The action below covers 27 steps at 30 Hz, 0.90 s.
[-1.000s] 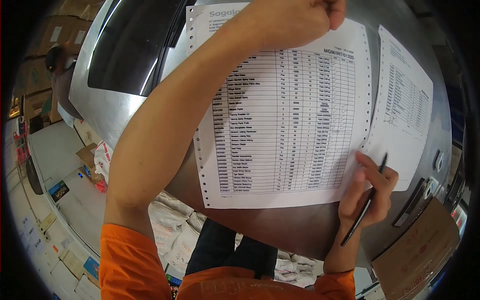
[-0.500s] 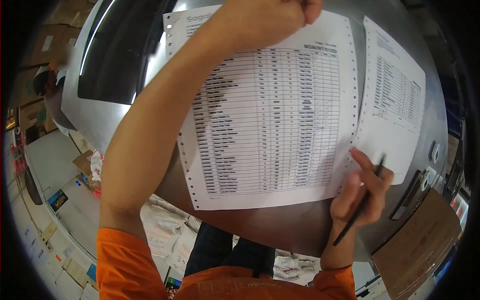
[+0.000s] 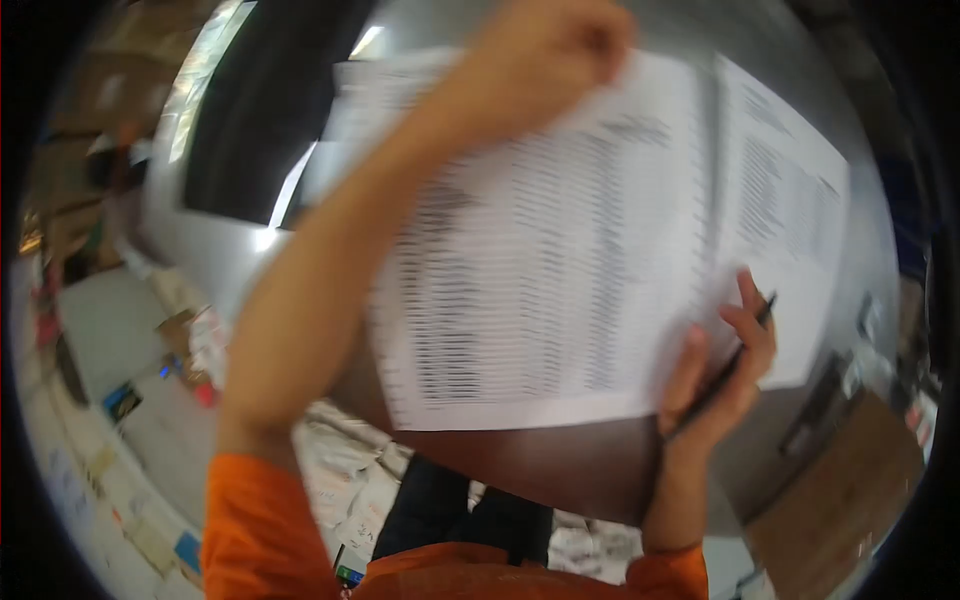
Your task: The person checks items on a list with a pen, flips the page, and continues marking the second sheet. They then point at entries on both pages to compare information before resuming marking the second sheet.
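A printed sheet (image 3: 520, 415) with long table rows and punched side strips lies in front of me, blurred by motion. My left hand (image 3: 570, 60) is over its top edge, fingers curled closed; what they hold, if anything, is hidden. The left forearm crosses the sheet's left part. My right hand (image 3: 725, 375) is at the sheet's lower right corner, closed around a slim black pen (image 3: 717, 383) that lies slantwise across the palm, with the index finger raised. A second printed sheet (image 3: 810, 280) lies to the right, partly behind the right hand.
The sheets rest on a grey metal table (image 3: 580, 465) with a rounded front edge. A dark glossy panel (image 3: 255, 130) is at the far left. Brown cardboard (image 3: 840, 500) stands at lower right. White sacks (image 3: 345, 480) lie below the table. A blurred person (image 3: 115, 170) is at far left.
The view has shifted and blurred, with the sheets sitting lower in it. My right hand has turned, its index finger now stretched upward and the pen tucked closer into the palm.
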{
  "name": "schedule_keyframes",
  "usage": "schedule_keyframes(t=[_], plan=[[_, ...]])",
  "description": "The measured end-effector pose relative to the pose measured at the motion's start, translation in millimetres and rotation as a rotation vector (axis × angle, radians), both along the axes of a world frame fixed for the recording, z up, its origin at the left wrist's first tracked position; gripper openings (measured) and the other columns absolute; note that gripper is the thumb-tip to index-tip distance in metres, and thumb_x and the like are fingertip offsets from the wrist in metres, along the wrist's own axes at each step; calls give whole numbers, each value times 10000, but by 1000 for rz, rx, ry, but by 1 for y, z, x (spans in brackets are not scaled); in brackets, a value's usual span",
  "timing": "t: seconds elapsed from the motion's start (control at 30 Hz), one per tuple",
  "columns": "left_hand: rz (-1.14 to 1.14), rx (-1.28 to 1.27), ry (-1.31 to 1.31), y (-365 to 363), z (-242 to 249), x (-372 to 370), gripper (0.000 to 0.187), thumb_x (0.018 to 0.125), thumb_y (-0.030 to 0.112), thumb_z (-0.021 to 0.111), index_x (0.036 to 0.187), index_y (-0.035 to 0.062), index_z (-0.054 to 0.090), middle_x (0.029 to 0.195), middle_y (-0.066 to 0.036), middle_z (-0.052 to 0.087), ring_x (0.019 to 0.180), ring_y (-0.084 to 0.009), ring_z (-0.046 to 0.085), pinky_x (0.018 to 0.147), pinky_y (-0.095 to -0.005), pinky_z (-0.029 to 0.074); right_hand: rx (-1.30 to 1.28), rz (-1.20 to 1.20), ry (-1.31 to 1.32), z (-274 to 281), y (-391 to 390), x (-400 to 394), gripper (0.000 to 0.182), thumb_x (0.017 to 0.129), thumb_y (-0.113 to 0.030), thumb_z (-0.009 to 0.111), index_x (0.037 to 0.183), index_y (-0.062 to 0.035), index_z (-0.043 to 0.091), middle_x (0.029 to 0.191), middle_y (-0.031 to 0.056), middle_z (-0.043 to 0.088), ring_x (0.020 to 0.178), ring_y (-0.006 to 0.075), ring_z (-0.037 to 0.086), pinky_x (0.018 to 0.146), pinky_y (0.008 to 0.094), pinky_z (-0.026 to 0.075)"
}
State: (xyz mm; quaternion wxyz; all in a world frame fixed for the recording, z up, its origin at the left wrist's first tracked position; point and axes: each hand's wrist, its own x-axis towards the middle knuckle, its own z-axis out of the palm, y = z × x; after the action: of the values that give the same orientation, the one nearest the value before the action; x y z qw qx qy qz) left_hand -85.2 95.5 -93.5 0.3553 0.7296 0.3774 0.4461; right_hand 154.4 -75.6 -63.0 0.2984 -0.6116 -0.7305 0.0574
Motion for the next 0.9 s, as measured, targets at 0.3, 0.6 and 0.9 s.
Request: schedule_keyframes(t=[0.3,0.6,0.9], plan=[[66,-81,-46,-15,24,-1,125,661,-40,517,613,47,593,613,-129,614,600,-300,605,564,-380,459,-132,-80,98,-1,-2,-4,223,986,-167,454,1056,43,486,1291,202,515,1196,314,473,1029,403,340],[101,-63,-30,-24,25,1,109,678,13,546,586,64,573,600,-127,594,626,-316,585,582,-414,444,-28,-22,8,0,-3,-15,277,971,-140,446,1133,76,508,1288,193,530,1133,308,499,1023,390,334],[108,-29,-23,-25,20,1,76,711,69,561,642,53,589,661,-157,597,646,-340,575,592,-431,439,32,130,-21,0,-2,-16,256,967,-154,457,1040,90,486,1289,264,510,1196,376,480,1038,425,320]])
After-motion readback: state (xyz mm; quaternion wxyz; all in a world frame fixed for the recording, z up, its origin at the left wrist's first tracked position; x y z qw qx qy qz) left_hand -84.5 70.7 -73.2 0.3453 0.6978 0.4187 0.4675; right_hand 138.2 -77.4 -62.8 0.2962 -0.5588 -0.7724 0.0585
